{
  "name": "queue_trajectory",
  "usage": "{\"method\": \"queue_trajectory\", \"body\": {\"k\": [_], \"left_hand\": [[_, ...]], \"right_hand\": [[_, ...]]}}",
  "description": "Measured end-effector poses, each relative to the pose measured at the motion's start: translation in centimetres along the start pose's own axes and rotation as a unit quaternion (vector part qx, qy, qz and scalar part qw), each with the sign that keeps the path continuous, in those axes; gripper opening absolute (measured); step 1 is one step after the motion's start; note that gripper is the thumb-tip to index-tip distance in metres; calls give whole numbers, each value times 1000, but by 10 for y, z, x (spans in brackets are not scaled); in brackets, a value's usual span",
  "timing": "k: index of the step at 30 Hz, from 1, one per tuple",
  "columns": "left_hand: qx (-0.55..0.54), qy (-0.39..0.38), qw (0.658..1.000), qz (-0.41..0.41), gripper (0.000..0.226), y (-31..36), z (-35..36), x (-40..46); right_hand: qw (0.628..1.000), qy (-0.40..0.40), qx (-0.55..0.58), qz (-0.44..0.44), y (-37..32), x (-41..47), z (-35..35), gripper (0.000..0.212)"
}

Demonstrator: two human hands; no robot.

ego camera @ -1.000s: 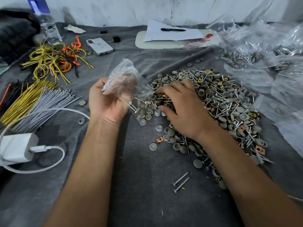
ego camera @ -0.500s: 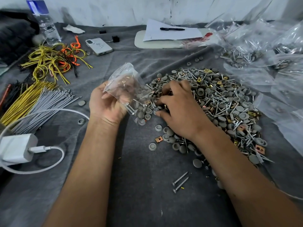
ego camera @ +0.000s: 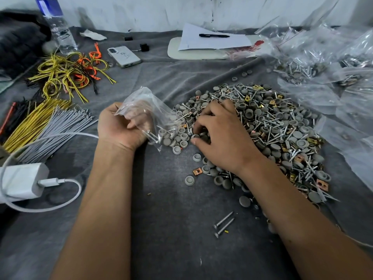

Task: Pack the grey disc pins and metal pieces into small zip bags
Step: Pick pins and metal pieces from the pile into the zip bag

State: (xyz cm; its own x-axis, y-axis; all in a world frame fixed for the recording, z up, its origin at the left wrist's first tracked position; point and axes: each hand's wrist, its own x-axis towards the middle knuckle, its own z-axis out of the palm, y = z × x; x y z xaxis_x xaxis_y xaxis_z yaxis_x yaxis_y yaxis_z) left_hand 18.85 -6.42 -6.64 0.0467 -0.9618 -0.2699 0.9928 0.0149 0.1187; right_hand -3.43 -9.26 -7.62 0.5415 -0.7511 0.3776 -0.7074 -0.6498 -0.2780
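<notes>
We hold a small clear zip bag (ego camera: 149, 116) in our left hand (ego camera: 121, 128), fingers curled round its crumpled upper part, at the left edge of the heap of parts (ego camera: 268, 134) on the grey cloth (ego camera: 161, 209). A few screws and grey discs already sit in the bag's lower end, which rests against the heap. Our right hand (ego camera: 224, 138) lies palm down on the heap, fingers bent and spread over grey disc pins and screws; the fingertips seem to be pinching a piece, though the pile hides it and we cannot tell for sure. The heap mixes grey discs, silver screws and small brass and copper-coloured metal squares. Two loose screws (ego camera: 224, 224) lie near us on the cloth, between our forearms. To the right sit filled clear bags (ego camera: 314, 63). To the left lie bundles of yellow and grey ties (ego camera: 46, 126), coiled yellow and orange wires (ego camera: 68, 75), a white charger (ego camera: 22, 181) with its cable, a phone (ego camera: 123, 56) and a water bottle (ego camera: 58, 29). Farther back, a pen (ego camera: 214, 35) rests on a sheet of paper (ego camera: 212, 40).
</notes>
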Motion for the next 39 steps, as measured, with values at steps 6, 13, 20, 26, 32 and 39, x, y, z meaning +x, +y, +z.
{"method": "queue_trajectory", "body": {"k": [6, 13, 20, 26, 32, 39], "left_hand": [[16, -6, 1000, 24, 17, 1, 2, -1], [12, -144, 989, 23, 19, 5, 14, -14], [318, -52, 924, 208, 21, -15, 27, -5], [492, -1, 838, 236, 19, -49, 18, 12], [546, -5, 797, 257, 21, -50, 15, 19], [625, -16, 742, 241, 33, -54, 12, 17]], "right_hand": [[998, -24, -56, -22, -2, 0, 2, 42], [999, -10, -46, -8, -5, 1, 1, 33], [998, -5, -56, -8, -6, 0, 4, 44], [999, 15, -51, -8, -7, 3, 2, 26], [998, 52, -16, -8, -5, 2, 1, 16], [985, 127, 104, 61, 5, 3, -8, 6]]}}
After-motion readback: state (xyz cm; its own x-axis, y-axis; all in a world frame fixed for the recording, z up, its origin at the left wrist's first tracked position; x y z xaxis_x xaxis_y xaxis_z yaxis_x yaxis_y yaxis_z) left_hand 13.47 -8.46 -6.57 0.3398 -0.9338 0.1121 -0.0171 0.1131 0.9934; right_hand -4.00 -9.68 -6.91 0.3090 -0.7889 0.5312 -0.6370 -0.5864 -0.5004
